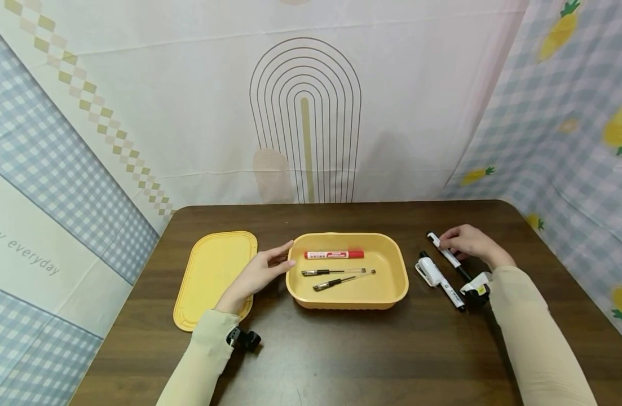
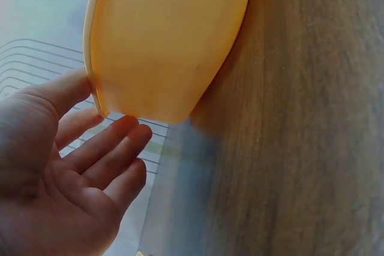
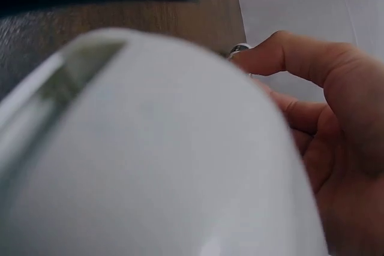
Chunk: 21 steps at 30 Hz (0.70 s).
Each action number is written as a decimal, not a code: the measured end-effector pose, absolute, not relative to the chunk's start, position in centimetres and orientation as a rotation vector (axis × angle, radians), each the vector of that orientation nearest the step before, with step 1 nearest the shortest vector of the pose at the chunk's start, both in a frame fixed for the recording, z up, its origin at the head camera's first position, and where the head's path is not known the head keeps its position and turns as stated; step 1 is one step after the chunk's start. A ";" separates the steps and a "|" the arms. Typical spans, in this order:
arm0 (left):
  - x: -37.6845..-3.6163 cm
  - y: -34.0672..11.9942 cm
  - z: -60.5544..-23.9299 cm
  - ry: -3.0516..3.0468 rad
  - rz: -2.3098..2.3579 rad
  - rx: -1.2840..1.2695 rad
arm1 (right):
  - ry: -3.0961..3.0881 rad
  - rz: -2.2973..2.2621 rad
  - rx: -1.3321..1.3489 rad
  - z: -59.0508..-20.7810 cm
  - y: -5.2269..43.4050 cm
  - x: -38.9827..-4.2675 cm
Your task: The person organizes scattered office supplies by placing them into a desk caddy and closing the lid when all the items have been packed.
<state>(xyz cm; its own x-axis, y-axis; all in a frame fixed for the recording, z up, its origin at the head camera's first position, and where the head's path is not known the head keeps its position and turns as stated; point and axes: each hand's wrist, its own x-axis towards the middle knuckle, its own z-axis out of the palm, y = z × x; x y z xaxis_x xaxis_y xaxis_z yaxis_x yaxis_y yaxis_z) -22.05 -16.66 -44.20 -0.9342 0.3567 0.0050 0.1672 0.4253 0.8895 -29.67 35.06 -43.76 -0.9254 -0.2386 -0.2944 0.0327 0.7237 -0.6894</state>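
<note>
My left hand (image 1: 255,276) holds the left end of a yellow plastic box (image 1: 394,270), thumb at the rim and fingers against the outside. Inside the box lie a red marker (image 1: 334,255) and two clear gel pens with black grips, one pen (image 1: 323,272) above the other pen (image 1: 329,284). Over at the right, my right hand (image 1: 470,243) pinches a white marker with black ends (image 1: 445,251), which lies slanted at the table. In the right wrist view, a large blurred white shape (image 3: 168,148) covers much of the marker; what it is I cannot tell.
Left of the box, a flat yellow lid (image 1: 214,276) lies partly under my left forearm. Between box and right hand lies another whiteboard marker (image 1: 451,293), with a bulky white piece (image 1: 429,272) at its upper end. A patterned cloth (image 1: 199,113) hangs behind the brown table (image 1: 341,355).
</note>
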 end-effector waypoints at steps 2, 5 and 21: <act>-22.0 -16.6 -44.2 2.469 1.552 0.471 | 2.572 -1.034 -0.173 -43.8 35.1 -29.7; -22.0 -16.6 -44.2 2.436 1.590 0.488 | 2.575 -1.040 -0.183 -43.8 35.2 -29.7; -22.1 -16.5 -44.1 2.474 1.561 0.496 | 2.623 -1.110 -0.185 -43.4 35.6 -29.8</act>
<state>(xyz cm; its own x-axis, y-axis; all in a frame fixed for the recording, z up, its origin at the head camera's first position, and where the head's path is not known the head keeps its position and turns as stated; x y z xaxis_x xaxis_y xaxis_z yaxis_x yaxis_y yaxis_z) -22.10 -16.55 -44.12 -0.9293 0.3680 0.0300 0.1855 0.3951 0.8997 -29.79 35.61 -43.45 -0.9509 -0.2266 -0.2107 -0.0065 0.6953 -0.7187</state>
